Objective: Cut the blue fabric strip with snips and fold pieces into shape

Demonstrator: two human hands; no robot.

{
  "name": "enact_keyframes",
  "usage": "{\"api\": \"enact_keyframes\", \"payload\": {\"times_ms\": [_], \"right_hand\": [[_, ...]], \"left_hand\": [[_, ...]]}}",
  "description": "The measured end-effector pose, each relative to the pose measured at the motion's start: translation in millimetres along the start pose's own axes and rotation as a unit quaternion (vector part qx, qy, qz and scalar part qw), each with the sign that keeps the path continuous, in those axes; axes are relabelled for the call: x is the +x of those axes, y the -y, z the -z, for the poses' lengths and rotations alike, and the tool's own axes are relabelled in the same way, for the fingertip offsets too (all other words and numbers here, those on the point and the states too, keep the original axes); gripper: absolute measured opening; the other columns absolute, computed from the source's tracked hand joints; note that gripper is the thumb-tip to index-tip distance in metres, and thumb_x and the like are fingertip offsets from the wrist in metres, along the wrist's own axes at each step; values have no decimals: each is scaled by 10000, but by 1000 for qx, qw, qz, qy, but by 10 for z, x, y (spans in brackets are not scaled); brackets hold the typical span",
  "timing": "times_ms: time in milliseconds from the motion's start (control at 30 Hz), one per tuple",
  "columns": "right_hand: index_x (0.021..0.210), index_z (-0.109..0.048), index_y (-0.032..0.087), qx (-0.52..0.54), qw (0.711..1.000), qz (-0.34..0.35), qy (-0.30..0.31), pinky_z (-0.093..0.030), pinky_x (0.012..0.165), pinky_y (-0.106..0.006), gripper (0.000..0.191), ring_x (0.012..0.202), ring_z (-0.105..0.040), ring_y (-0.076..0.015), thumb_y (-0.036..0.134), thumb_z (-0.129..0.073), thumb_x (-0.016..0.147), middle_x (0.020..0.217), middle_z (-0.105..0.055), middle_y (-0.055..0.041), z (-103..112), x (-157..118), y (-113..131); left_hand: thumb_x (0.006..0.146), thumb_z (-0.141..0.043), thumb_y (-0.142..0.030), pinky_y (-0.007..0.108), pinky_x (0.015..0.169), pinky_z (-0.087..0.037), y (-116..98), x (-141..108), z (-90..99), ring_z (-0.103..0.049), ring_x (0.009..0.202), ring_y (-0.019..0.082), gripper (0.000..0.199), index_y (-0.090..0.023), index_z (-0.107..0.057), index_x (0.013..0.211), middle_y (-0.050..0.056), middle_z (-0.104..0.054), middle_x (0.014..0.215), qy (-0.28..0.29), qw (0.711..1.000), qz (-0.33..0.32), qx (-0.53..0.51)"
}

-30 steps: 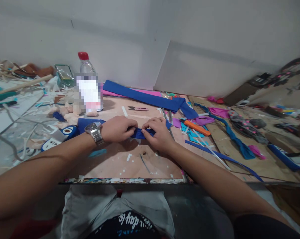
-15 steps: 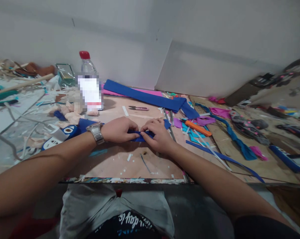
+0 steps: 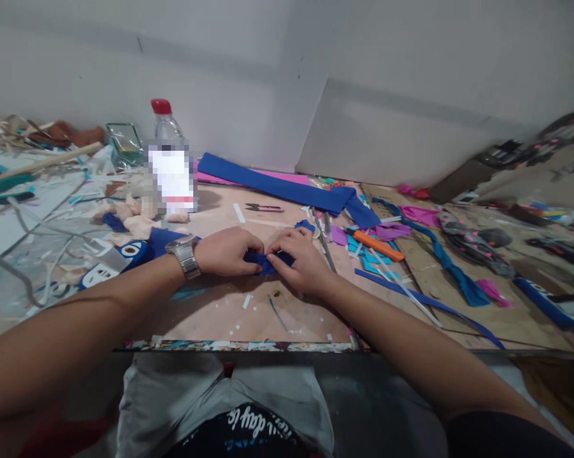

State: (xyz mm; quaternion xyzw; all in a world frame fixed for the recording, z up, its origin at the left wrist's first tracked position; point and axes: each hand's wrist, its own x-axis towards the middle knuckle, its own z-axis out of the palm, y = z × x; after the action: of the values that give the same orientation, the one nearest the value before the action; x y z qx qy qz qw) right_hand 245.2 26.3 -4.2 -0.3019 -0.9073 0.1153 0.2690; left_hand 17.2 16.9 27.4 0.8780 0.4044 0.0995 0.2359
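Low over the worktable (image 3: 210, 318), my two hands meet on a blue fabric strip (image 3: 264, 263). My left hand (image 3: 230, 252), with a metal watch above it, pinches the strip between thumb and fingers. Close beside it, my right hand (image 3: 300, 257) grips the same strip, thumb pressed on top and fingers curled behind. Part of the strip is hidden under both hands; blue cloth also shows behind my left wrist. Beyond the hands lie pink-handled thread snips (image 3: 265, 208) and a wide folded blue fabric band (image 3: 272, 184).
A red-capped bottle (image 3: 168, 127) stands at the back left behind a blurred bright phone-like object (image 3: 175, 178). An orange cutter (image 3: 378, 245) lies among scraps to the right, near a narrow blue strip (image 3: 424, 299). Left are a white-and-blue power strip (image 3: 108, 267) and cables.
My left fingers have drawn slightly apart from my right thumb, showing more of the strip between them. A bit of blue fabric beyond my right fingers has shifted left.
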Motion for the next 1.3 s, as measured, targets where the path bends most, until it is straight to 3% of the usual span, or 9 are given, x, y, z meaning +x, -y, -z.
{"api": "enact_keyframes", "payload": {"times_ms": [433, 600, 700, 833, 1067, 1200, 1300], "right_hand": [[939, -684, 217, -5, 1000, -15, 15, -282, 1003, -491, 111, 1030, -635, -262, 268, -594, 979, 968, -769, -57, -16, 8, 8], [894, -675, 210, -13, 999, -29, -17, -293, 993, -489, 88, 1002, -637, -260, 247, -609, 938, 934, -756, -53, 12, 9, -4], [883, -675, 210, -12, 999, -37, -29, -300, 1003, -488, 83, 998, -639, -256, 245, -615, 929, 928, -753, -52, 20, 10, -7], [885, -676, 213, -15, 999, -39, -27, -306, 998, -487, 78, 1003, -637, -257, 249, -617, 921, 932, -754, -53, 20, 5, -2], [880, -669, 216, -15, 998, -43, -40, -314, 1007, -486, 80, 984, -636, -250, 249, -612, 926, 923, -751, -50, 35, 13, -1], [882, -658, 221, -10, 999, -38, -32, -315, 1006, -491, 79, 978, -629, -253, 247, -602, 932, 933, -752, -51, 30, 14, -6], [886, -655, 222, -9, 999, -35, -27, -312, 1007, -494, 76, 976, -624, -254, 244, -598, 932, 934, -753, -52, 22, 7, -5]], "left_hand": [[754, -710, -391, 308, 593, -277, 39, 10, -37, -581, 667, 205, 235, -198, -759, 880, 68, -725, 790, 28, 992, 53, 111], [872, -610, -478, 310, 592, -286, 33, -12, 59, -558, 651, 191, 315, -186, -728, 862, 67, -713, 783, 32, 994, 44, 100], [932, -510, -411, 305, 601, -306, 26, -25, 116, -550, 648, 175, 312, -183, -712, 863, 51, -704, 778, 37, 996, 27, 70], [814, -635, -317, 294, 601, -327, 23, -33, 132, -557, 642, 167, 186, -175, -715, 901, 37, -709, 787, 62, 996, 22, 62], [704, -818, -517, 290, 640, -348, 45, -32, 87, -619, 773, 211, 542, -194, -708, 1126, 51, -735, 935, 80, 994, 22, 65], [836, -693, -590, 298, 641, -334, 43, -35, 86, -590, 736, 197, 473, -172, -696, 1058, 62, -715, 891, 59, 998, 8, 34], [979, -502, -486, 296, 637, -322, 38, -25, 96, -551, 685, 167, 367, -171, -685, 930, 41, -683, 814, 42, 999, -6, -3]]}}
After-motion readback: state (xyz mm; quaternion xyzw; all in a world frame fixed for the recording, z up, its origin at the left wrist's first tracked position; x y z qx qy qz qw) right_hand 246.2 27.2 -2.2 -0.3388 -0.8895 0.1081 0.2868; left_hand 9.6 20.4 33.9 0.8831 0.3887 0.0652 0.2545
